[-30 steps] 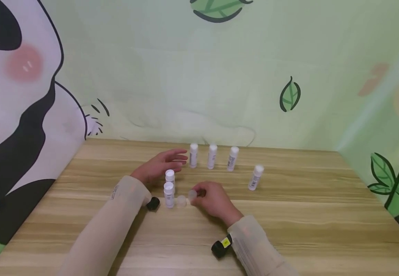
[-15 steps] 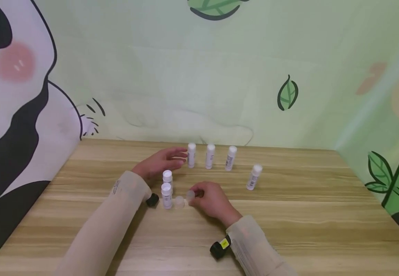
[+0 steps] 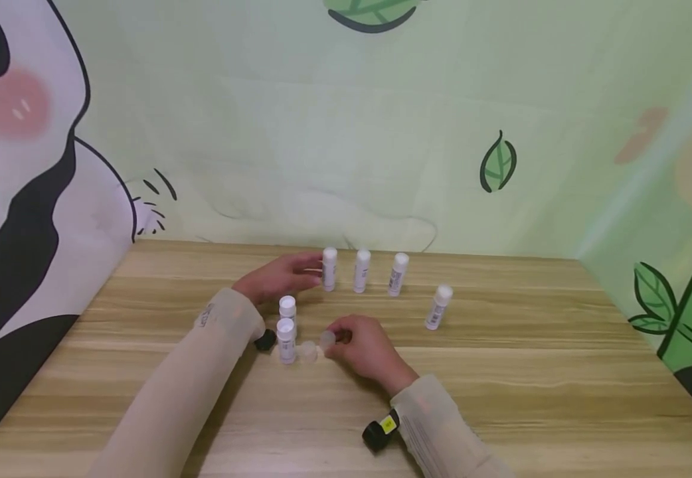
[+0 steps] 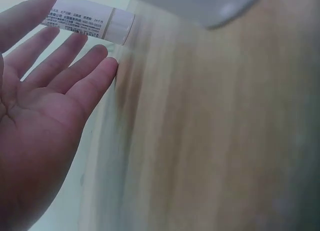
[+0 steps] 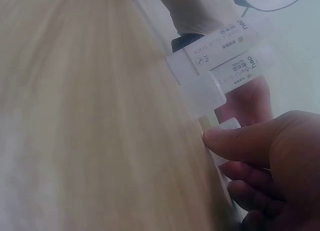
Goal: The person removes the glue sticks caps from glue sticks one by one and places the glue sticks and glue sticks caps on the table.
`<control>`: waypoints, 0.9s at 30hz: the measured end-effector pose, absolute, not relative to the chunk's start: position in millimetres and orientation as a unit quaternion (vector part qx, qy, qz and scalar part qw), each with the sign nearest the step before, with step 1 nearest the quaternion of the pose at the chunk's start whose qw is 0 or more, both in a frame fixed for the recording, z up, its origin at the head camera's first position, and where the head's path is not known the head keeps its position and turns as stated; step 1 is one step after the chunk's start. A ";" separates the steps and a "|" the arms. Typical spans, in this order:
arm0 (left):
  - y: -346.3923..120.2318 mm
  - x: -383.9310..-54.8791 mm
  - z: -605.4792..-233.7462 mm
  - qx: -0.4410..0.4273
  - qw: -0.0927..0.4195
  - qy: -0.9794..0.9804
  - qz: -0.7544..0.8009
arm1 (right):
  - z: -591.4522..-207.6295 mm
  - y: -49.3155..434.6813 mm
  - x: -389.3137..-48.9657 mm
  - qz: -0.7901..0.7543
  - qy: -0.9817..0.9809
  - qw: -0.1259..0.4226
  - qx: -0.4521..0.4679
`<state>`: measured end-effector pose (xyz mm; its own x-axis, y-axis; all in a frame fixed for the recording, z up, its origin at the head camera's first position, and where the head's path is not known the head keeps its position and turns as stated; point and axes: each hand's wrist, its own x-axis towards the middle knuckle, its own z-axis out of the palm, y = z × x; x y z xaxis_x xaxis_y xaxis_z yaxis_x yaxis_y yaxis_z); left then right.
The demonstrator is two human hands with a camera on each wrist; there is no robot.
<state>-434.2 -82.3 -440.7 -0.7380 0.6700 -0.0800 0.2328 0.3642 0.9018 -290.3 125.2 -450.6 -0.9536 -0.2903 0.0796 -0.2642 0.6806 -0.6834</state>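
My left hand (image 3: 277, 275) is beside the leftmost glue stick (image 3: 329, 270) of the back row. Its fingers are extended, the thumb on the near side; whether they touch the stick I cannot tell. In the left wrist view that glue stick (image 4: 90, 18) shows its printed label. Thumb and fingers of my right hand (image 3: 365, 348) pinch a translucent cap (image 3: 327, 339) just above or on the table. A second translucent cap (image 3: 307, 351) stands beside an uncapped-looking upright glue stick (image 3: 286, 342). Close behind that one is another upright glue stick (image 3: 288, 307).
More white glue sticks stand upright to the right: one (image 3: 361, 271), another (image 3: 398, 274), and a nearer one (image 3: 439, 307). The wooden table (image 3: 501, 398) meets a printed green backdrop (image 3: 262, 133) behind. Black wrist cameras (image 3: 376, 435) sit on both sleeves.
My left hand has shifted slightly toward the leftmost back glue stick, its fingers now beside it. The right hand keeps its pinch on the cap. The head view has turned slightly right.
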 end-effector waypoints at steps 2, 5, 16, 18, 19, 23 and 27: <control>-80.2 -435.6 -440.9 0.291 0.221 0.796 0.483 | -451.5 125.5 -290.0 -0.371 0.916 0.018 -0.150; -76.1 -437.1 -441.1 0.294 0.223 0.793 0.486 | -452.7 125.8 -289.2 -0.371 0.916 0.020 -0.151; -65.3 -439.1 -440.5 0.313 0.208 0.790 0.485 | -452.9 124.5 -288.1 -0.368 0.916 0.019 -0.157; -64.4 -440.7 -441.1 0.317 0.203 0.792 0.481 | -452.6 124.4 -288.3 -0.368 0.916 0.018 -0.158; -63.9 -441.4 -441.1 0.318 0.200 0.793 0.479 | -452.4 124.6 -288.4 -0.367 0.916 0.017 -0.158; -62.6 -444.8 -441.8 0.318 0.189 0.802 0.468 | -452.1 125.8 -288.6 -0.362 0.918 0.012 -0.160; -61.3 -446.6 -442.6 0.324 0.188 0.799 0.471 | -452.9 127.3 -289.3 -0.357 0.920 0.009 -0.161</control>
<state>-446.6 -61.3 -442.6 -0.7199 0.6940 0.0047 0.3403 0.3471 0.8739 -289.3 127.3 -452.9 -0.9479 -0.3032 0.0976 -0.2896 0.6933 -0.6599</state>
